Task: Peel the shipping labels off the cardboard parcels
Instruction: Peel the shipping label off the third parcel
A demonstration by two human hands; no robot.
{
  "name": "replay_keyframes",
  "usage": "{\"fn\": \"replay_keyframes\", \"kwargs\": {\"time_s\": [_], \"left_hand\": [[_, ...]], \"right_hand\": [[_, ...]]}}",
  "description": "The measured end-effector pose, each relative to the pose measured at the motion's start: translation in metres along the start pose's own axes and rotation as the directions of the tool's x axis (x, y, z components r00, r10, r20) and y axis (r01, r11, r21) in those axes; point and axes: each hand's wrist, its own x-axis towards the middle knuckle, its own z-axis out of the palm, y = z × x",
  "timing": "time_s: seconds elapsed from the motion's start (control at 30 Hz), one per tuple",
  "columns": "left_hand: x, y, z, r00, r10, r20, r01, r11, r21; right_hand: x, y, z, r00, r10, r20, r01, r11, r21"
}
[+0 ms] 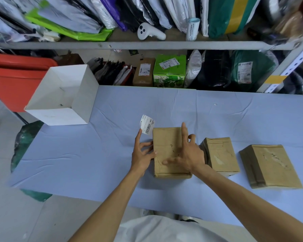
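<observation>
The left hand's (pixel 143 154) pointing finger is straight, and a white shipping label (pixel 147 124) sticks up from its tip. I cannot tell if any other finger holds the label. The other left fingers bend softly against the left side of a brown parcel (pixel 166 142). The right hand (pixel 187 154) lies flat on top of this parcel with its fingers spread wide. The label is in the air just past the parcel's far left corner, fully off the cardboard.

To the right lie two more brown parcels, the middle one (pixel 220 154) close by and the last one (pixel 269 166) a bit apart. All three lie on a table with a blue cloth (pixel 94 163). At the far left corner stands an open white box (pixel 80 105).

Behind the table is a shelf (pixel 147 44) with bags, a white controller (pixel 150 31) and a green carton (pixel 170 72).

The right hand hides part of the parcel's top and the near left corner of the middle parcel. The label's print is too small to read. The bags on the top shelf are cut off and blurry.
</observation>
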Motion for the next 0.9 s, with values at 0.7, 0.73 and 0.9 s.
{"fn": "replay_keyframes", "kwargs": {"time_s": [0.7,0.73,0.9], "left_hand": [[-0.002,0.005,-0.005,1.0,0.004,0.021,-0.003,0.999,-0.033],[-0.002,0.005,-0.005,1.0,0.006,0.022,-0.006,1.0,-0.031],[0.003,0.005,-0.005,1.0,0.018,0.004,-0.018,1.0,-0.018]], "right_hand": [[0.003,-0.007,-0.003,0.992,0.041,-0.122,-0.034,0.998,0.061],[0.004,-0.006,-0.005,0.991,0.036,-0.13,-0.027,0.997,0.069],[0.007,-0.003,-0.004,0.985,0.085,-0.153,-0.079,0.996,0.041]]}}
